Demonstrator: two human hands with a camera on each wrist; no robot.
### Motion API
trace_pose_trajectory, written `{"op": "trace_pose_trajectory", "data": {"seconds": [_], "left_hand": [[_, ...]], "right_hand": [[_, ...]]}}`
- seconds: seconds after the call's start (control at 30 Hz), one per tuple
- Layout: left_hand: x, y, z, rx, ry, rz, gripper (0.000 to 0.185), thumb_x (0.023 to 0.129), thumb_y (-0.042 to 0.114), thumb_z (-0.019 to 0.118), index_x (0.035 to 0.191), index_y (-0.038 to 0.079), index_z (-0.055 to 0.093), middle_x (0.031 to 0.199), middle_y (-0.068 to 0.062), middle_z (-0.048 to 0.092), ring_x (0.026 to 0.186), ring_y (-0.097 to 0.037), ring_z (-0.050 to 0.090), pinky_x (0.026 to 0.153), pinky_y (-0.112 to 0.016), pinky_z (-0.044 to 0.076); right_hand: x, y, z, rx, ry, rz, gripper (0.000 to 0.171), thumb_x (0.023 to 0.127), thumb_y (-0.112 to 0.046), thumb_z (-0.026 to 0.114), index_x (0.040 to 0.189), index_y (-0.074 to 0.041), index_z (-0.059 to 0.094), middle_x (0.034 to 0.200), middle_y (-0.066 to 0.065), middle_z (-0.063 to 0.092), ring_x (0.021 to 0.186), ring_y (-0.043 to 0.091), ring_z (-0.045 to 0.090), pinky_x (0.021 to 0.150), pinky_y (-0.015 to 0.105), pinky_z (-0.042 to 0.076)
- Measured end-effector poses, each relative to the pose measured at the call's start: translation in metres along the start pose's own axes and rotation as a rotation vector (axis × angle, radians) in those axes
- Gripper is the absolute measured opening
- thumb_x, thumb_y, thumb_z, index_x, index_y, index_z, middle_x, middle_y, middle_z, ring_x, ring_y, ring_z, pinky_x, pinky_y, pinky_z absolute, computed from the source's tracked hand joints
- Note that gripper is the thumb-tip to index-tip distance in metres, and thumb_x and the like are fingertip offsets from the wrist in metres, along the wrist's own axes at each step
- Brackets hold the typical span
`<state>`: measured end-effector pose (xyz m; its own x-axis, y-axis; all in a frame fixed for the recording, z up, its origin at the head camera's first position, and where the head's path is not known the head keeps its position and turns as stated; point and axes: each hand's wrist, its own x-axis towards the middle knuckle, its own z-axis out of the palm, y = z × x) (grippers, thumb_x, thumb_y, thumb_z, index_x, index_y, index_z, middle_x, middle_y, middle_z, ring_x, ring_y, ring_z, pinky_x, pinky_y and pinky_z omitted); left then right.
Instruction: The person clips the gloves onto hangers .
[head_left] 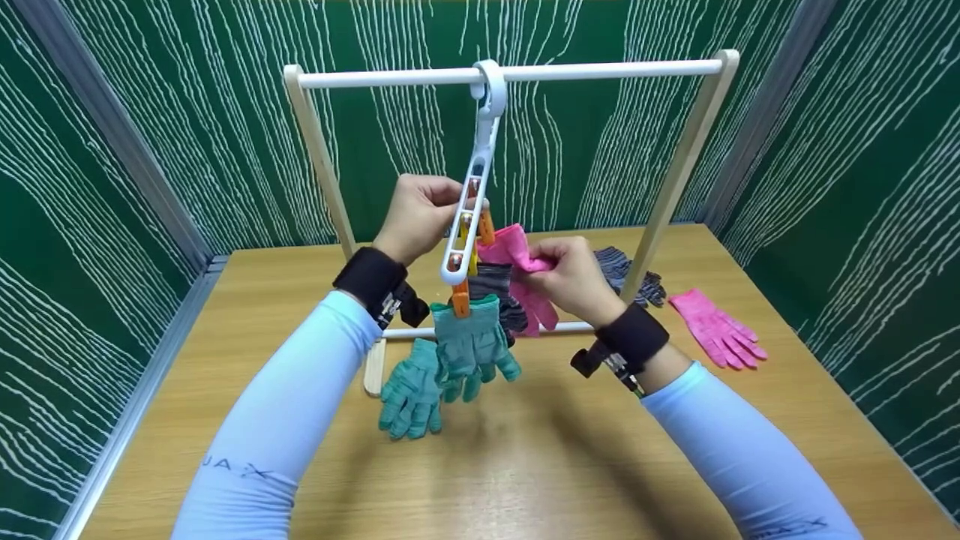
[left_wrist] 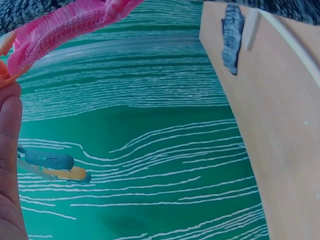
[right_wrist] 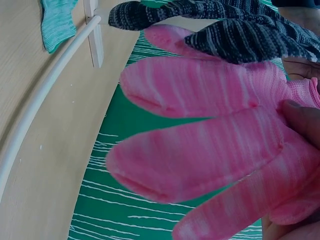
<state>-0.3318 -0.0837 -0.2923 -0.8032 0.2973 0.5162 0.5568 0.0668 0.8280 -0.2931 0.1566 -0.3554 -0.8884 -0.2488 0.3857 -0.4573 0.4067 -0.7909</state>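
My left hand [head_left: 420, 217] pinches an orange clothespin [head_left: 487, 226] that hangs from a white hanger [head_left: 491, 135]. The clothespin's jaws sit at the cuff of a pink glove [right_wrist: 195, 152]. From the other side, my right hand [head_left: 574, 279] holds that glove near its cuff, thumb on the knit, its fingers dangling. Closer to me on the hanger, a dark striped glove [head_left: 491, 281] hangs by a yellow clothespin [head_left: 472, 255]. Frontmost hangs a green glove [head_left: 469, 337], held by another orange clothespin [head_left: 460, 298].
The hanger hooks over the white bar [head_left: 600, 70] of a wooden rack [head_left: 679, 169]. On the table [head_left: 480, 487] lie a second green glove [head_left: 412, 394] at the rack's left foot, a dark striped glove [head_left: 613, 266] by its right leg and a pink glove [head_left: 716, 328] farther right.
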Motion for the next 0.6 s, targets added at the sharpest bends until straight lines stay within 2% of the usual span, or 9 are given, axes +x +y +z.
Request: {"op": "trace_pose_trajectory", "data": {"seconds": [0.2, 0.4, 0.6], "left_hand": [[-0.0008, 0.0003, -0.0007, 0.01, 0.005, 0.004, 0.011, 0.096, 0.0, 0.079, 0.099, -0.01, 0.082, 0.082, 0.001, 0.081, 0.07, -0.008, 0.067, 0.065, -0.021, 0.056], [-0.002, 0.0004, -0.0018, 0.018, 0.012, 0.015, 0.011, 0.095, 0.0, 0.081, 0.099, -0.01, 0.082, 0.081, 0.004, 0.081, 0.069, -0.006, 0.066, 0.065, -0.02, 0.054], [-0.0027, -0.0012, -0.0015, -0.001, 0.015, 0.019, 0.012, 0.093, 0.004, 0.085, 0.095, -0.008, 0.083, 0.076, 0.005, 0.079, 0.063, -0.007, 0.066, 0.059, -0.021, 0.053]], "right_hand": [[0.0024, -0.0012, 0.0031, 0.044, -0.004, -0.01, 0.01, 0.092, 0.011, 0.073, 0.1, 0.012, 0.079, 0.092, 0.029, 0.079, 0.065, 0.005, 0.069, 0.06, 0.017, 0.06], [0.0041, -0.0022, 0.0048, 0.052, 0.013, -0.056, 0.008, 0.09, 0.011, 0.075, 0.097, 0.011, 0.08, 0.09, 0.028, 0.078, 0.061, 0.003, 0.065, 0.056, 0.015, 0.053], [0.0041, -0.0028, 0.0057, 0.058, 0.028, -0.096, 0.006, 0.09, 0.011, 0.075, 0.093, 0.01, 0.08, 0.086, 0.024, 0.078, 0.061, 0.003, 0.061, 0.055, 0.014, 0.051]]}}
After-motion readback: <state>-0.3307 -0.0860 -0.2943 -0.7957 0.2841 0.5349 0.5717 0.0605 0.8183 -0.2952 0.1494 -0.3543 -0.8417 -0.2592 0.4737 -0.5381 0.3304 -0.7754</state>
